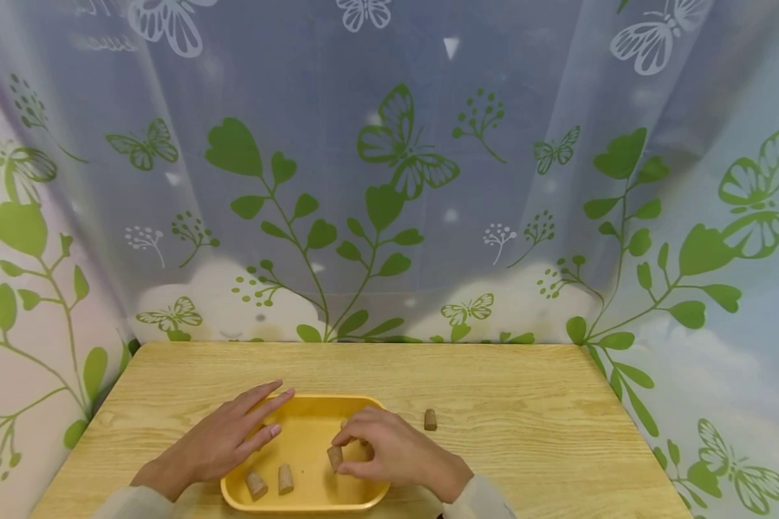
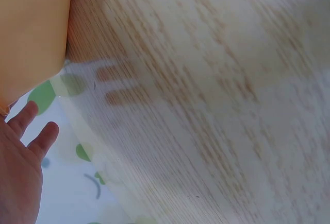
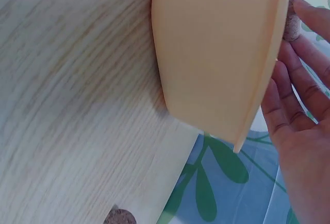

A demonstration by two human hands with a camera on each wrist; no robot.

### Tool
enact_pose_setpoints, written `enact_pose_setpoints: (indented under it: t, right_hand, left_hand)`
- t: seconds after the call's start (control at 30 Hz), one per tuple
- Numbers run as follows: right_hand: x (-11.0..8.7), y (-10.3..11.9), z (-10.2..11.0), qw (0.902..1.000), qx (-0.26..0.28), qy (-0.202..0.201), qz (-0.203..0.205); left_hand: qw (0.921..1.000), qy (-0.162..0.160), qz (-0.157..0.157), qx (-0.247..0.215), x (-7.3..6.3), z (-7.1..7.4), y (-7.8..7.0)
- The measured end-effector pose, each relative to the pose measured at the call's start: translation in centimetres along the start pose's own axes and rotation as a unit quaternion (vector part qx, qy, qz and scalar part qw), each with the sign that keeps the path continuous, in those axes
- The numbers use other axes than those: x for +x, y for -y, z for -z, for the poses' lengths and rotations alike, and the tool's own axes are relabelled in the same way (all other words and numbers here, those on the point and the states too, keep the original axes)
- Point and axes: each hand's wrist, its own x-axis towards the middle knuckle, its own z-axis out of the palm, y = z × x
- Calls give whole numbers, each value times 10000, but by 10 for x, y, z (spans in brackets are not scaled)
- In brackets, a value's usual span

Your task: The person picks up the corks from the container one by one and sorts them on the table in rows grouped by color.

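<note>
A cork stopper is pinched between the thumb and forefinger of the right hand, which holds it tilted above the right half of a yellow plastic tray. In the right wrist view, that stopper shows just beyond the tray's rim, between the fingertips, while the other fingers curve close to the outer edge; whether they touch it is hard to tell.

Two more stoppers lie inside the tray toward its near left side: the leftmost stopper leans at a slant, and the neighbouring stopper sits just beside it, apart. Behind the right hand's fingers, a partly hidden stopper shows only in part.

The left hand reaches over the tray's left rim, palm down, its fingers straight and spread, with nothing in its grasp. It cannot be told whether it rests on the rim.

The tray stands on a wood-grain counter. To the right of the tray, past the right hand, an outlying stopper sits on the bare wood. Pale sleeves cover both wrists. Behind the counter and along its sides hangs a curtain printed with green leaves and butterflies.
</note>
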Motion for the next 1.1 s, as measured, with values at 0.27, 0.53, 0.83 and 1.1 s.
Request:
enact_pose_setpoints:
  t: [0.27,0.53,0.83,1.1]
  right_hand:
    - [-4,-5,6,9998,140,-107,-55]
    - [-8,-8,11,9991,298,-287,-82]
    - [-19,-14,12,9974,455,-531,-169]
    - [-30,-22,26,9937,617,-778,-511]
  left_hand:
    - [10000,27,52,-3,-1,0,0]
    - [10000,-11,11,77,-1,-1,1]
    - [9999,-61,-95,125,0,-1,1]
    - [9999,-57,-76,84,1,-2,2]
